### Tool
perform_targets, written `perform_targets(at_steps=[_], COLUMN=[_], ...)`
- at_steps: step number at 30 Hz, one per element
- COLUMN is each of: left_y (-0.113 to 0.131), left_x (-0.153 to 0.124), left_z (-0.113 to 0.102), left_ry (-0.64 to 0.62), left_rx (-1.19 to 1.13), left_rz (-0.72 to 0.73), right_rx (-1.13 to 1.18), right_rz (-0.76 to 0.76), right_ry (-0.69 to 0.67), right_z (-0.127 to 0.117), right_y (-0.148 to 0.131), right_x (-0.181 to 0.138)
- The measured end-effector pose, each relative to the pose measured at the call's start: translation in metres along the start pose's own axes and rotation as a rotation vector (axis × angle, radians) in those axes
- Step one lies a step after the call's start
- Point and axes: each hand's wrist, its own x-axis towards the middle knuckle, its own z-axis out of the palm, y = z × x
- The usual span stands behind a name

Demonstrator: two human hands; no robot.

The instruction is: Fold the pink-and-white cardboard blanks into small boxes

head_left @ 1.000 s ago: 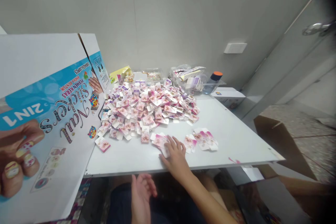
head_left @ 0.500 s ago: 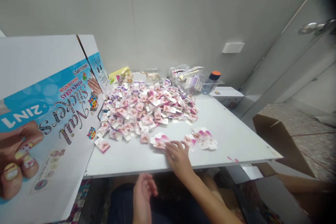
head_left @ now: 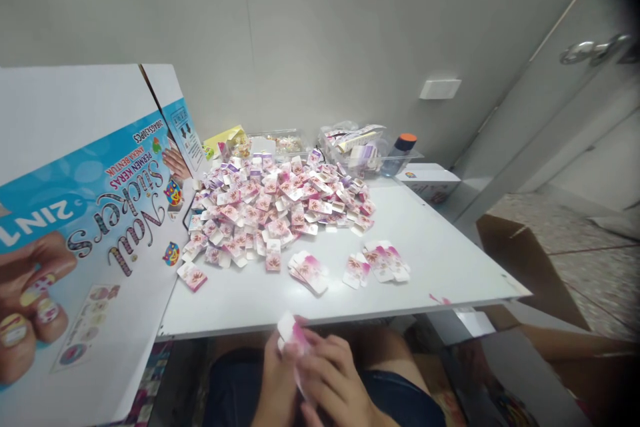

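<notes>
Over my lap, in front of the table's near edge, both hands hold one small pink-and-white carton. My left hand has its fingers closed around the carton's left side. From the right, my right hand grips the same carton, its fingers covering much of it. Flat unfolded cartons lie on the white table just beyond my hands, with more flat cartons to their right. A large heap of small folded cartons covers the table's middle and left. One single carton lies at the heap's near left.
A big nail stickers box stands along the left side. Clear plastic trays with small items sit at the back, beside a bottle with an orange cap. Brown cardboard and a glass door are at right.
My right hand has left the flat cartons on the table and come down to my lap. A carton is now between both hands, and my left hand has closed on it.
</notes>
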Motion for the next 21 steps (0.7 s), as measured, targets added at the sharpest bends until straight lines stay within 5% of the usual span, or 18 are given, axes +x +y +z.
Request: perform_targets(at_steps=[5,9,16,21], left_y=[-0.006,-0.002,0.005,-0.011], left_x=[-0.003,-0.007,-0.015,-0.013], left_z=[0.004,0.015,0.02,0.009], left_ry=[0.106,0.132,0.095,0.005], left_rx=[-0.016,-0.101,-0.615,-0.514], left_rz=[-0.093,-0.104,-0.382,-0.491], right_rx=[0.025,0.09,0.118,0.33], right_rz=[0.296,0.323,0.34,0.404], right_ry=[-0.088,-0.228,-0.079,-0.064], right_z=[-0.021,-0.02,0.01,0.008], right_y=[-0.002,-0.002,-0.005,-0.008], right_x=[0.015,0.016,-0.007,-0.003])
